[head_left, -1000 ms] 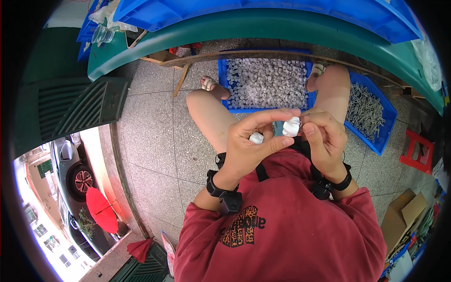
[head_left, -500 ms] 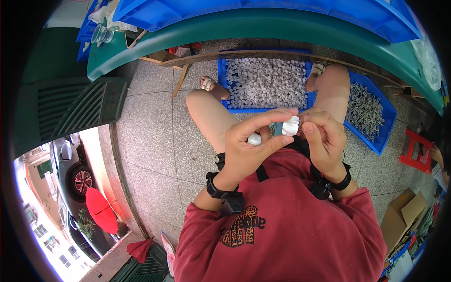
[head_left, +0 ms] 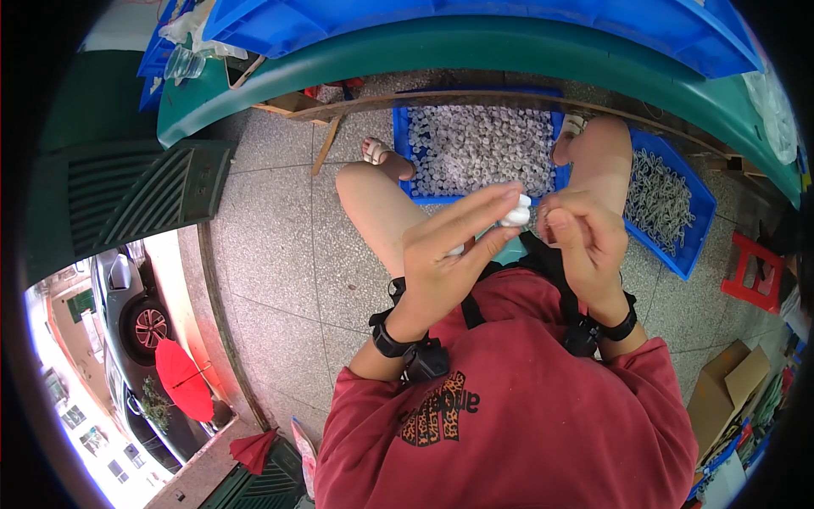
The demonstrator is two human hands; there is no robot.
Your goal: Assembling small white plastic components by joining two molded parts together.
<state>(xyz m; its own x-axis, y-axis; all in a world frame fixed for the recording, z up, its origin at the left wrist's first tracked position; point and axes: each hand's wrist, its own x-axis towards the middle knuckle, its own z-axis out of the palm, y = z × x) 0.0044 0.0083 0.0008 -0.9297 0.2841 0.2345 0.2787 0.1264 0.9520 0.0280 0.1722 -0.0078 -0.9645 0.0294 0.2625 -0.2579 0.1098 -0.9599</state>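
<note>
My left hand (head_left: 454, 242) is closed, pinching a small white plastic piece (head_left: 516, 212) between its fingertips and thumb. Part of another white piece (head_left: 456, 250) shows in the palm of that hand, mostly covered by the fingers. Just right of the pinched piece is my right hand (head_left: 583, 237), its thumb and index finger pressed together with the other fingers curled. Whatever its fingertips hold, if anything, is too small to make out. Beyond both hands, a blue tray (head_left: 401, 144) on the floor is filled with many small white round pieces (head_left: 475, 148).
At the right, another blue tray (head_left: 702, 208) holds a heap of metal hook-like parts (head_left: 657, 195). A green table edge (head_left: 475, 49) with blue bins (head_left: 509, 21) crosses the far side. A red stool (head_left: 750, 276) and an open cardboard box (head_left: 725, 386) stand to the right.
The pinched white piece has turned and shifted slightly left and away from me. My right fingertips have drawn apart from it. The second piece in my left palm is more covered.
</note>
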